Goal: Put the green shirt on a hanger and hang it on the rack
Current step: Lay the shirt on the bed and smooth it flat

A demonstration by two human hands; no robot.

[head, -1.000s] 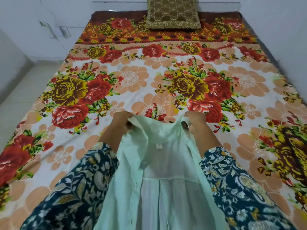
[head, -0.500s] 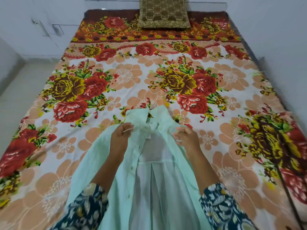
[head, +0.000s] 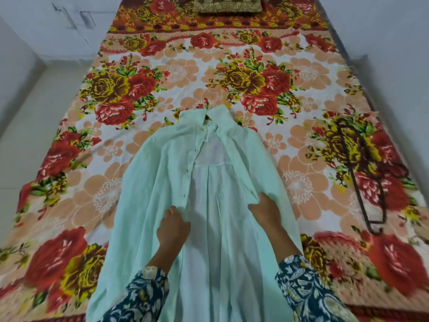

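Two hands are on the green shirt (head: 148, 182), which lies open and front-up on the bed right before you, its hem end running out of view at the near edge. Your patterned dark-blue sleeves (head: 144, 296) show at the very bottom, over the cloth.

Your left hand (head: 173, 230) sits on the left front panel beside the button edge. Its fingers are curled down into the fabric, pinching it there. Your right hand (head: 264, 211) is a little farther out. Its fingers are tucked under the edge of the right front panel and grip it, with the cloth bunched at your fingertips. Between your hands the paler inside of the shirt's back lies exposed, with a pleat running up its middle.

Farther along, the two front panels narrow toward the collar (head: 204, 117), which points away from you and rests flat on the floral bedspread (head: 176, 70).

Over to the right of the shirt, well apart from it, a dark metal hanger (head: 358, 194) lies on the bedspread with its hook toward you.

At the far end of the bed, part of an olive patterned cushion (head: 228, 6) shows at the top edge. Pale floor (head: 34, 117) runs along the left of the bed and a white wall (head: 383, 31) along the right.
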